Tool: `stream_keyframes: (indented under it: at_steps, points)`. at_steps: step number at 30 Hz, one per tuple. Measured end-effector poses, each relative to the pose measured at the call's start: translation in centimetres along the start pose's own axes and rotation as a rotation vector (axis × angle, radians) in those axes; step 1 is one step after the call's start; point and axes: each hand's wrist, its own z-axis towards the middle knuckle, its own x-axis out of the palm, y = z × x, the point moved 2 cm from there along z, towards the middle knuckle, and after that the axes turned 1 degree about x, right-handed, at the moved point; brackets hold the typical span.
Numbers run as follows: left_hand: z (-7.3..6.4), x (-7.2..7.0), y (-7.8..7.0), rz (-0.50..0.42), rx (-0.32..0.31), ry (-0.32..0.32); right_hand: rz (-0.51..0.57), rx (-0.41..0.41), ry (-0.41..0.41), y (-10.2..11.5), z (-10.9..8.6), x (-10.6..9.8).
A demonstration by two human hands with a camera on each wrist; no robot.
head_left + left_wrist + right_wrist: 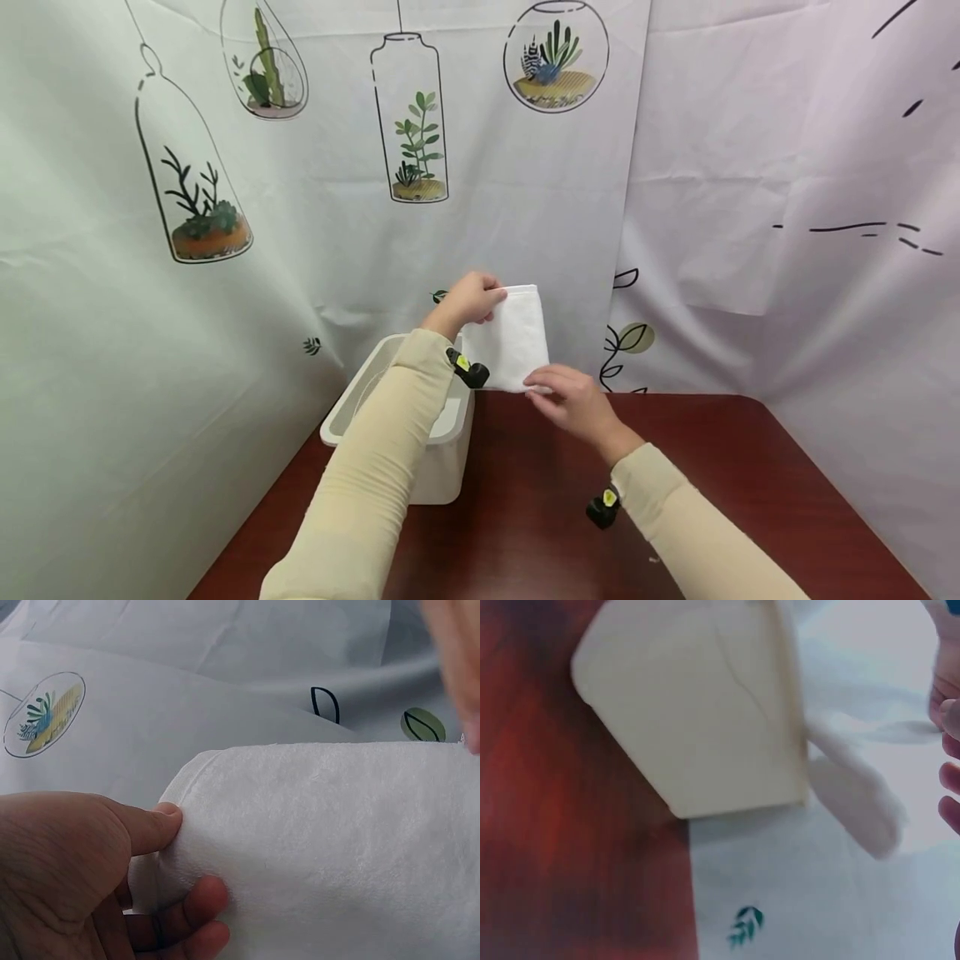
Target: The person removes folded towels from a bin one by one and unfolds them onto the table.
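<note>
A white cloth (510, 337), which looks like a small folded towel, hangs in the air between both hands. My left hand (468, 300) pinches its upper left corner. Up close in the left wrist view, the thumb of that left hand (82, 862) presses on the fuzzy towel (337, 825), with other fingers curled beneath. At the lower right corner, my right hand (573, 404) pinches the edge between thumb and fingers. Part of the blurred right hand (456, 667) shows at the upper right of the left wrist view. Only fingertips appear at the right wrist view's right edge.
A white rectangular bin (442, 475) stands on the dark red table (540, 517), to the left and partly behind my left forearm. White material lies inside it, its kind unclear. Printed curtains (480, 233) hang behind the table and at both sides.
</note>
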Motion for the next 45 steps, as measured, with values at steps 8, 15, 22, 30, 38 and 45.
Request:
stream_keyframes:
  at_steps: [8,15,22,30,38,45]
  points:
    - [-0.3,1.2,-0.3,0.002,0.033,-0.007,-0.059,0.143,-0.067,-2.8,1.5,-2.3]
    - [-0.6,2.5,-0.8,-0.016,0.05,-0.002,-0.054,0.333,-0.109,-3.9,2.6,-3.4]
    - [-0.8,4.3,-0.8,-0.06,0.08,0.023,0.011,0.554,-0.088,-4.6,3.9,-3.9]
    - [-1.8,6.1,-0.8,-0.069,0.08,0.028,0.034,0.767,0.122,-5.0,3.7,-4.0]
    - [-2.2,7.3,-0.3,-0.084,0.062,0.035,0.061,0.841,0.13,-5.0,2.9,-3.7]
    - [-2.3,8.0,0.2,-0.066,0.072,0.037,0.053,0.792,0.108,-5.0,2.1,-3.6]
